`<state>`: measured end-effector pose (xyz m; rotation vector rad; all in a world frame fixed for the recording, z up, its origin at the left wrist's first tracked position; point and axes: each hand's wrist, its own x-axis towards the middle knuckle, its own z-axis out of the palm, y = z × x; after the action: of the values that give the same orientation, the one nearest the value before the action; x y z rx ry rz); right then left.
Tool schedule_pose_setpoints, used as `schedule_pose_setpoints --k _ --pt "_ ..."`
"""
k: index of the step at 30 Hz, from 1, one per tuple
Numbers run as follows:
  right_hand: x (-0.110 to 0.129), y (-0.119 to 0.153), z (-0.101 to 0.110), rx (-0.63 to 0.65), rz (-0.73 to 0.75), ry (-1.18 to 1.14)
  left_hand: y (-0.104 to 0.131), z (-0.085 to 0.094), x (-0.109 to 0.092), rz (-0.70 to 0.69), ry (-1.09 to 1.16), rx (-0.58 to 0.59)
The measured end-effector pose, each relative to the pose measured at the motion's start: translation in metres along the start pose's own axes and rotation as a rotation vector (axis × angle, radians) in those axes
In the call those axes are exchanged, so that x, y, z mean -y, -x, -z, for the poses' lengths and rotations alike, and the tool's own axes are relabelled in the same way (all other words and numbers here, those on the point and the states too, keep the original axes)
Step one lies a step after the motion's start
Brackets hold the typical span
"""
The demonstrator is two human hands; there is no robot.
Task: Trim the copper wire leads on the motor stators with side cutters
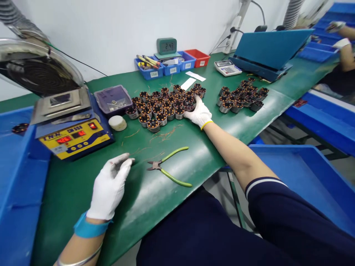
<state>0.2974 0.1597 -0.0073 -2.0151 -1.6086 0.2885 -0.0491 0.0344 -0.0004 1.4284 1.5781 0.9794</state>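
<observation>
Several round metal parts with copper windings (157,110) stand grouped on the green table (133,232). At this group's right edge, my right hand (199,112) in a white glove has its fingers wrapped round one wound part (189,107). My left hand (111,184), also gloved, hovers over the table at the left, thumb and fingers curved toward each other; anything between the fingertips is too small to name. Green-handled cutters (169,167) lie with their handles spread, right of my left hand. A second group of wound parts (241,96) stands farther right.
A yellow-fronted machine (74,138) and a purple tray (113,99) are at the left. Small blue bins (154,74), a red bin (197,58), a clock (166,46) and a calculator (227,68) line the back. Blue trays (294,177) flank the table; another person's gloved hand (341,44) is far right.
</observation>
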Motion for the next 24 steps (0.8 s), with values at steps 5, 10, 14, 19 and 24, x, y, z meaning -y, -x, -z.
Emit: schedule_pose_setpoints --k 5,10,14,19,24 --pt "0.031 0.06 0.016 -0.043 0.091 -0.172 0.009 0.002 -0.003 -0.102 -0.042 0.044" --pt "0.075 0.182 0.01 0.436 0.639 -0.29 0.026 0.015 -0.007 -0.351 -0.445 0.512" --pt "0.085 0.213 -0.007 0.497 0.84 -0.136 0.035 0.012 -0.006 -0.413 -0.604 0.687" --pt "0.068 0.208 -0.002 0.262 0.676 -0.071 0.04 -0.006 -0.004 -0.409 -0.582 0.638" --pt "0.068 0.229 0.023 0.519 0.203 -0.316 0.042 -0.018 -0.008 -0.396 -0.586 0.446"
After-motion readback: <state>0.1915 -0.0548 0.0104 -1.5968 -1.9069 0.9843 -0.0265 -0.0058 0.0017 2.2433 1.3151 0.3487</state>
